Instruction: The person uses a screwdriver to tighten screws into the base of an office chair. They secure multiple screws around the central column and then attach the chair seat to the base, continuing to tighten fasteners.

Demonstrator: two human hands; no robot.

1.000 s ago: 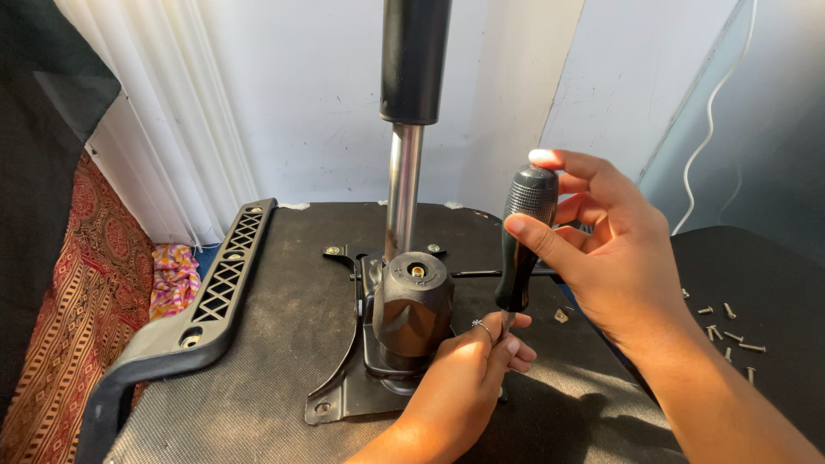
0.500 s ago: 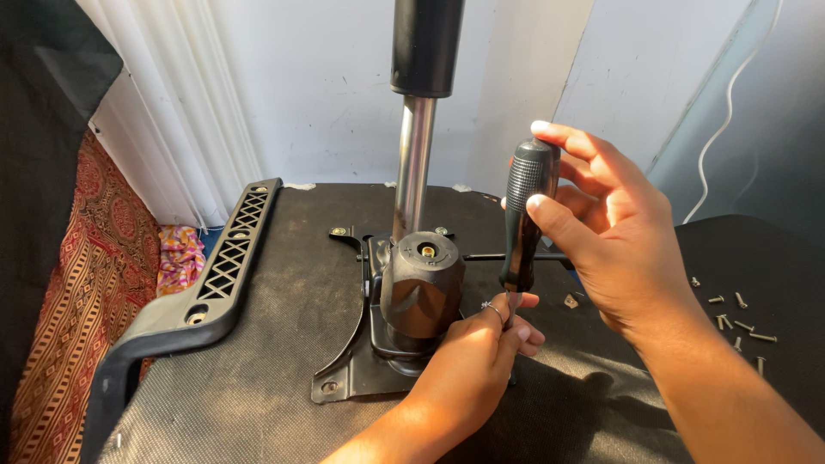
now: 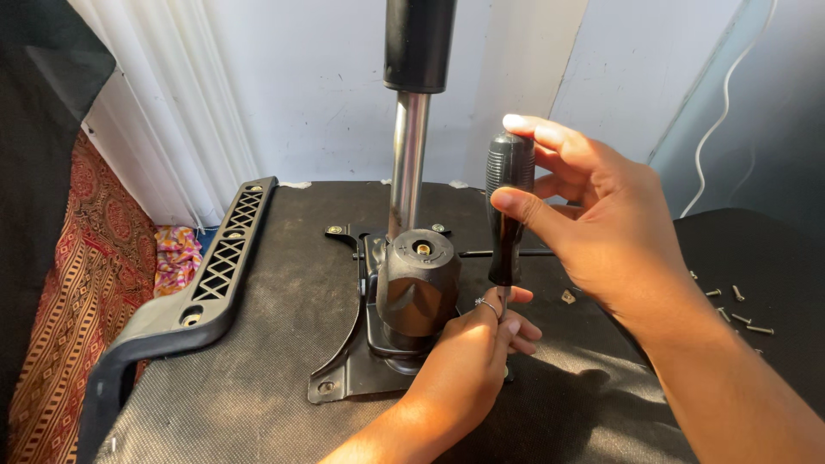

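Screwdriver (image 3: 507, 215) work was seen at the middle of the view: the tool was held upright, its ribbed black handle wrapped by the fingers and thumb of the right hand (image 3: 601, 228), with the index finger laid over the rounded top. Its thin metal shaft ran down into the left hand (image 3: 481, 344), whose fingertips were pinched together around the shaft just above the tip; a ring was worn on one finger. Whether a screw was held under the tip could not be told.

Both hands were placed just to the right of a chair mechanism (image 3: 412, 292), a flat, dark steel plate with holed corners, topped by a smooth, domed black plastic housing with a brass-coloured centre. From that housing a polished chrome gas cylinder (image 3: 408, 163) rose straight up into a matte black sleeve at the top edge. A thin black lever rod (image 3: 481, 253) stuck out sideways behind the screwdriver.

The mechanism was bolted to the upturned chair seat (image 3: 258, 387), covered in coarse black woven fabric. At the left edge a grey-black plastic armrest (image 3: 206, 292) with a lattice of diamond cut-outs was attached. Loose silver screws (image 3: 739, 309) were scattered on the fabric at the far right, well apart from the hands. A patterned red cloth (image 3: 60, 301) lay at the far left.
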